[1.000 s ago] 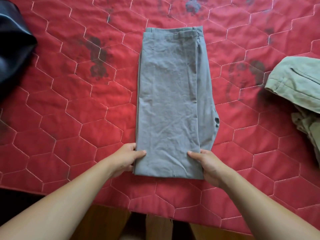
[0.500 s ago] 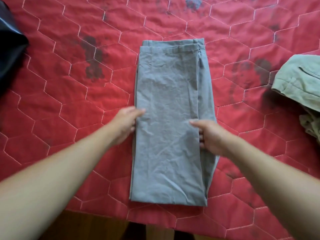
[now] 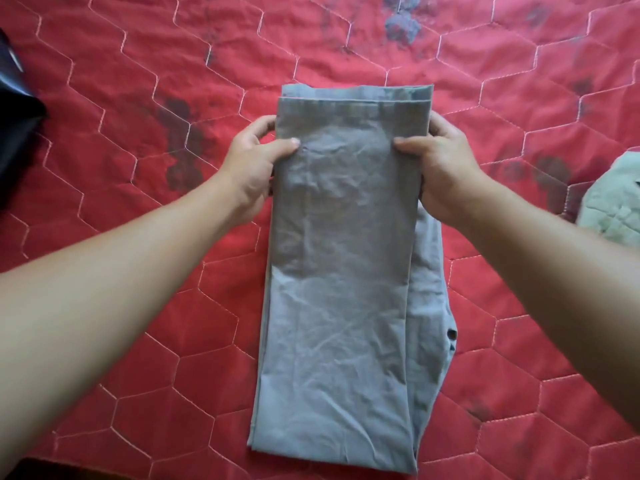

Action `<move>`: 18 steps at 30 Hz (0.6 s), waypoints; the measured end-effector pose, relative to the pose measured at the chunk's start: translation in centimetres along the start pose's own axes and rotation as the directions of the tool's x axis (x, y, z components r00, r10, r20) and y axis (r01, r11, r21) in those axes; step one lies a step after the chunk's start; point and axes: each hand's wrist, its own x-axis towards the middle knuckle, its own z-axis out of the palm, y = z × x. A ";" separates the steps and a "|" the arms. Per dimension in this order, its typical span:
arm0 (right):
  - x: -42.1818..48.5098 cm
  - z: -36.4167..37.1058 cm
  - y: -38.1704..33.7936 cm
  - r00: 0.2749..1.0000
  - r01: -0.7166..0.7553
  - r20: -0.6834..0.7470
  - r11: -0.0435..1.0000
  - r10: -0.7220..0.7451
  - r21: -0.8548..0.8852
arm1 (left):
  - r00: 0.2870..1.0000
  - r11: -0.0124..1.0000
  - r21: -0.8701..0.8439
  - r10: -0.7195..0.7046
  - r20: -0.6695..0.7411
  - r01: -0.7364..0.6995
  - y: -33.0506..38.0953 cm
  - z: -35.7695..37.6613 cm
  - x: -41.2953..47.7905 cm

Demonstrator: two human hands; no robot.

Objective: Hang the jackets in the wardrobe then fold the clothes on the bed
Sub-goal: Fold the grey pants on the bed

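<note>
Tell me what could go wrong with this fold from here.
1. The left hand and right hand pinch only the far end of the grey trousers; the layers, offset along the right side, may skew further when lifted.
2. The near end lies close to the edge of the red quilt, so a pull toward the person could drag it off.

I read the grey trousers [image 3: 337, 271] as matt woven cloth, finely creased. The red bedspread [image 3: 131, 358] is quilted fabric with pale stitching. Far left, a black item [image 3: 17, 133] looks smooth, faintly glossy; far right, a pale green garment [image 3: 614, 209] looks matt.
</note>
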 end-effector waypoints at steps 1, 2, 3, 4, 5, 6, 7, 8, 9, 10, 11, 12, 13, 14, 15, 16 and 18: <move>0.2 -0.3 0.2 1.000 -0.019 -0.006 0.999 0.019 -0.034 | 1.000 1.000 0.003 -0.023 -0.010 0.023 0.0 -0.1 0.2; 0.5 -0.6 0.5 0.998 -0.055 -0.023 0.996 0.053 -0.072 | 0.998 0.998 0.010 -0.059 -0.022 0.060 -0.3 0.0 0.4; 0.7 -0.8 1.0 0.994 -0.107 -0.046 0.989 0.103 -0.098 | 0.994 0.994 0.025 -0.101 -0.035 0.102 -0.6 0.1 0.4; 1.1 -1.1 1.4 0.986 -0.159 -0.066 0.982 0.152 -0.103 | 0.989 0.989 0.044 -0.139 -0.046 0.141 -1.0 0.2 0.5; 1.3 -1.4 1.8 0.979 -0.195 -0.076 0.977 0.189 -0.091 | 0.984 0.984 0.056 -0.167 -0.055 0.170 -1.5 0.3 0.4; 1.4 -1.5 2.1 0.975 -0.216 -0.076 0.974 0.211 -0.069 | 0.981 0.980 0.057 -0.185 -0.056 0.188 -1.9 0.2 0.3; 1.4 -1.7 2.3 0.971 -0.230 -0.069 0.972 0.227 -0.043 | 0.979 0.978 0.048 -0.198 -0.052 0.201 -2.2 0.0 0.1; 1.1 -1.9 2.6 0.968 -0.247 -0.056 0.969 0.246 -0.019 | 0.977 0.976 0.043 -0.210 -0.043 0.212 -2.6 -0.3 -0.3; 0.5 -2.1 3.0 0.961 -0.274 -0.041 0.962 0.274 0.001 | 0.974 0.973 0.049 -0.224 -0.030 0.225 -2.9 -0.6 -0.9; -0.3 -2.4 3.6 0.950 -0.310 -0.020 0.951 0.310 0.017 | 0.969 0.967 0.067 -0.246 -0.013 0.246 -3.3 -1.0 -1.6; -1.5 -2.9 4.3 0.935 -0.354 0.009 0.935 0.354 0.023 | 0.961 0.957 0.088 -0.278 0.008 0.276 -3.8 -1.4 -2.5; -2.9 -3.5 5.2 0.915 -0.401 0.044 0.916 0.400 0.014 | 0.947 0.943 0.112 -0.320 0.035 0.315 -4.5 -1.9 -3.6; -4.5 -4.0 6.2 0.891 -0.447 0.083 0.894 0.447 -0.010 | 0.927 0.923 0.142 -0.368 0.066 0.357 -5.3 -2.4 -4.8; -6.3 -4.6 7.4 0.863 -0.490 0.120 0.871 0.491 -0.038 | 0.904 0.900 0.176 -0.418 0.095 0.398 -6.1 -2.7 -6.1; -8.0 -5.0 8.5 0.834 -0.527 0.151 0.847 0.530 -0.064 | 0.878 0.875 0.210 -0.465 0.116 0.435 -7.0 -3.0 -7.5; -9.6 -5.2 9.7 0.809 -0.554 0.172 0.827 0.562 -0.094 | 0.853 0.851 0.239 -0.506 0.129 0.468 -8.0 -3.2 -8.9; -12.3 -5.4 11.9 0.779 -0.575 0.185 0.800 0.599 -0.171 | 0.809 0.806 0.272 -0.572 0.135 0.525 -9.8 -3.4 -11.6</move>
